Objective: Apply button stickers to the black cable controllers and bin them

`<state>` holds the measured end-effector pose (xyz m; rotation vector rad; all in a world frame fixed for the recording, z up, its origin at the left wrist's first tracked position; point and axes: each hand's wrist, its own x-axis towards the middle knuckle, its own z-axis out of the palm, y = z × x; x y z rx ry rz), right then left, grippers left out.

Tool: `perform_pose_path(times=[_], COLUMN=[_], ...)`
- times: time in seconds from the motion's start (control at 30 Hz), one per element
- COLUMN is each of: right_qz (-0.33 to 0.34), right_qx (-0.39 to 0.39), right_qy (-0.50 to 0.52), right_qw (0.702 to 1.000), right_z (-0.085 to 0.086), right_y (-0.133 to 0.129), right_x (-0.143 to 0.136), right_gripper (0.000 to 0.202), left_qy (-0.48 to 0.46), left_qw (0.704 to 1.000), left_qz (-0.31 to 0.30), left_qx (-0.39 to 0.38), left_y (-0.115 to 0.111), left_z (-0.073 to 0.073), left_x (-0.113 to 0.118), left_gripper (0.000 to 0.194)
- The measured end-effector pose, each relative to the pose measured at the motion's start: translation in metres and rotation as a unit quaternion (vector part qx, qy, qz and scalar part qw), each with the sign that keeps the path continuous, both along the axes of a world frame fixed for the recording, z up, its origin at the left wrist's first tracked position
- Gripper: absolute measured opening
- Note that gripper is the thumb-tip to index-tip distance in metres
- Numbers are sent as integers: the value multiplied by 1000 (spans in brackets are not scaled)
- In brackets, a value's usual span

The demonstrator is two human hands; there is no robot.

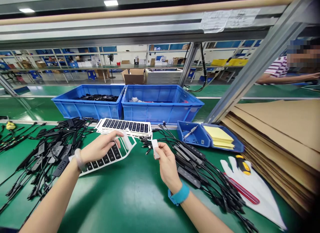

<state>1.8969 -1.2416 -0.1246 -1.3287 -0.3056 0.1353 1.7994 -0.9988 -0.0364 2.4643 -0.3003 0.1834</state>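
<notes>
My left hand grips a white-edged sheet of black labels, tilted above the table, with a strip of its white border curling up near the fingertips. In my right hand, a small white label-like piece is pinched between thumb and fingers; its other face is hidden. Behind the hands lies a stack of similar label sheets. Black cabled adapters are bunched to the right of my right hand, and more cabled adapters are heaped left of my left hand.
Two blue bins stand at the back. On the right are a small blue tray, yellow paper, a white glove, a yellow-black tool and stacked cardboard. A metal post slants upward; another person's arm shows beyond.
</notes>
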Motion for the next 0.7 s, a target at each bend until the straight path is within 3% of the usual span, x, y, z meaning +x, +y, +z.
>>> perform_pose_path(times=[0.07, 0.2, 0.27, 0.33, 0.4, 0.47, 0.5, 0.57, 0.7], right_qz=[13, 35, 22, 7, 5, 23, 37, 70, 133], right_qx=[-20, -102, -144, -167, -182, -200, -207, -208, -178], right_qy=[-37, -167, -248, -324, -392, -438, -448, -442, -334], right_qw=[999, 980, 958, 931, 902, 876, 869, 870, 916], right_z=[-1, 3, 5, 6, 3, 0, -2, -5, -3], right_y=[1, -1, -4, -6, -7, -6, -5, -3, 1], right_x=[-2, -8, -10, -13, -16, -19, -20, -22, -22], right_gripper=[17, 13, 11, 12, 15, 18, 20, 23, 15], left_qy=[27, -46, -78, -47, 30, 78, 83, 74, 50], left_qw=[997, 991, 989, 970, 905, 832, 808, 789, 807], left_qz=[-20, 82, 127, 134, 117, 118, 127, 148, 176], left_qx=[65, 97, 8, -195, -408, -537, -569, -592, -561], left_y=[0, -28, -54, -79, -98, -106, -107, -105, -96], left_z=[-3, -27, -40, -53, -64, -74, -78, -84, -88], left_x=[12, 26, 23, 15, 6, 1, 0, -1, 0], left_gripper=[44, 42, 26, 21, 32, 39, 40, 38, 29])
